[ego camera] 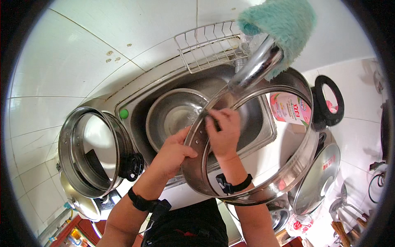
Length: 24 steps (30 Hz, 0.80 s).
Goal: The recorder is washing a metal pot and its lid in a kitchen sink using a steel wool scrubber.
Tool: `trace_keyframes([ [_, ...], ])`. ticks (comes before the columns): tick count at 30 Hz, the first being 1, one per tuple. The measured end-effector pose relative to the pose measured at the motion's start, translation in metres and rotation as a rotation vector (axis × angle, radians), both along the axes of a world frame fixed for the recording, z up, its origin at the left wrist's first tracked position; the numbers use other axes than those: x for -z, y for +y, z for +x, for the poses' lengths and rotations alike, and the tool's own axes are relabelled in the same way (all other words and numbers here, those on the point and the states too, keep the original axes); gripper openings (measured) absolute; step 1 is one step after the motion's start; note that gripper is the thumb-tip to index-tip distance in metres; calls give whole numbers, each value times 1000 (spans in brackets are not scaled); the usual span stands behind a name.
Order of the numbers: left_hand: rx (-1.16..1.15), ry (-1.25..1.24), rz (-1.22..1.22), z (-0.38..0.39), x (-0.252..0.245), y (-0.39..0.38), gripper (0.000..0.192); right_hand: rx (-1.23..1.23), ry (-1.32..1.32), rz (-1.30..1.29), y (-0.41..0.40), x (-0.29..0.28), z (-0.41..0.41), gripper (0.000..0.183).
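My left hand (171, 154) grips the near-left wall of a large stainless steel steamer ring (195, 173), thumb on the inner face. The ring is tilted over the sink and has no solid bottom. It has a black loop handle (338, 100) on its far right. My right hand (225, 132) reaches through the ring with bent, blurred fingers against its wall; whether it holds something small is hidden. Behind the ring's left edge, a round metal basin (157, 123) holds water in the sink (139, 129). Above is a shiny metal tap (256, 63) draped with a teal fluffy cloth (284, 21).
Left of the sink stand another steamer pot section (66, 154) and a lid (85, 200). A wire rack (209, 46) sits behind the sink. To the right are a pink-labelled detergent bottle (288, 108), a glass lid (318, 179) and hanging utensils (342, 205).
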<state>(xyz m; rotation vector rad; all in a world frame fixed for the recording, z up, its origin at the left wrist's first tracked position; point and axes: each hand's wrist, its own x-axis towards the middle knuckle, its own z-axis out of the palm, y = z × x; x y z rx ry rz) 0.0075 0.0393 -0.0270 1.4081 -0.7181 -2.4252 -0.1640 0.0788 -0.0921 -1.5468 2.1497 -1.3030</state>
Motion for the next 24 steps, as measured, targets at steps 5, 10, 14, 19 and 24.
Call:
trace_keyframes([
  [5,4,78,15,4,9,9,77,-423,26,-9,-11,12,-8,29],
  [10,3,-2,84,5,4,24,74,5,293,159,-30,2,-29,19],
  [14,-105,-2,74,1,-7,18,75,-306,-121,56,6,8,11,18],
  [19,-76,5,19,4,-8,17,79,111,-14,155,-10,17,-25,19],
  [24,-77,-23,-83,4,1,14,81,-45,-60,95,19,15,9,30],
])
